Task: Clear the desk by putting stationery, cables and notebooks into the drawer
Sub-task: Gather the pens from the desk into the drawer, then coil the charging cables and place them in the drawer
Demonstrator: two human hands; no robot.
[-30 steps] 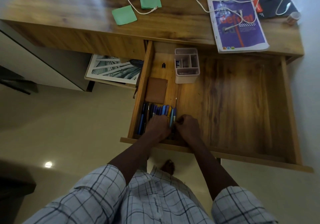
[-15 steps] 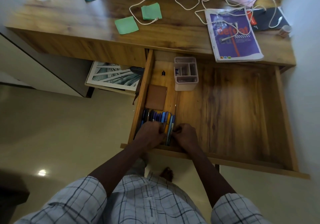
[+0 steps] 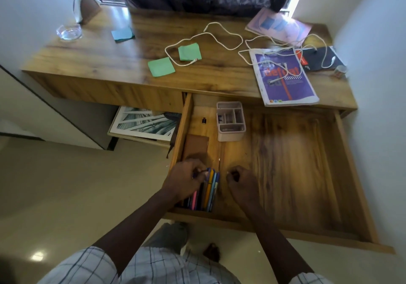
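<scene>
A person is standing over an open wooden drawer [image 3: 307, 174] in the lower middle of the frame, both hands low inside it. The left hand [image 3: 186, 179] is resting on a row of coloured pens [image 3: 209, 190] lying along the drawer's left wall, fingers curled over their upper ends; whether it is pinching any pen I cannot tell. The right hand [image 3: 241, 181] is hovering just beside the pens, loosely curled and seemingly holding nothing. The pens look loosely packed, so a careless nudge could be rolling them out across the bare drawer floor. A brown pad [image 3: 195, 146] and a pale organiser box [image 3: 230, 121] are sitting further back in the drawer. On the desk [image 3: 98, 59] above, much is waiting: green sticky notes [image 3: 161, 66], a tangled white cable [image 3: 219, 40] draped over a purple magazine [image 3: 285, 77], and a pink notebook [image 3: 279, 25] at upper right. Lifting the magazine first could be dragging the cable and a small jar [image 3: 340, 71] near the right edge off the desk.
</scene>
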